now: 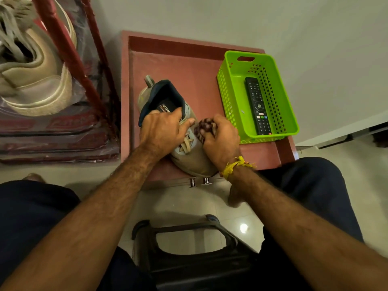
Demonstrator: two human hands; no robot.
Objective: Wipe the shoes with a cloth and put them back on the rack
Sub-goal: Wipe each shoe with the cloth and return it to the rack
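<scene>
Grey-beige fabric with a dark blue collar makes up the shoe (180,131) lying on the reddish worktop (201,66), toe towards the person and heel away. In the head view, the only one given, the left hand (161,129) grips the shoe at its collar, fingers tucked into the opening and thumb stretched over the tongue above the laces. The right hand (220,139) is closed around a bunched dark maroon patterned cloth (204,128), pressing it against the side of the shoe near the laces. A yellow thread (235,165) is tied round that wrist.

To the right on the worktop stands a green basket (231,97) holding a black remote control (257,106). At far left a red-framed rack (69,53) carries a beige shoe (35,76), seen through clear plastic.

As a judgement, the wiping of this shoe is under way, not finished: the cloth is on the upper and the shoe sits off the rack. Whether the beige shoe has been wiped cannot be told. Left to do, it seems, are the rest of this shoe's surface and its return to the rack.
</scene>
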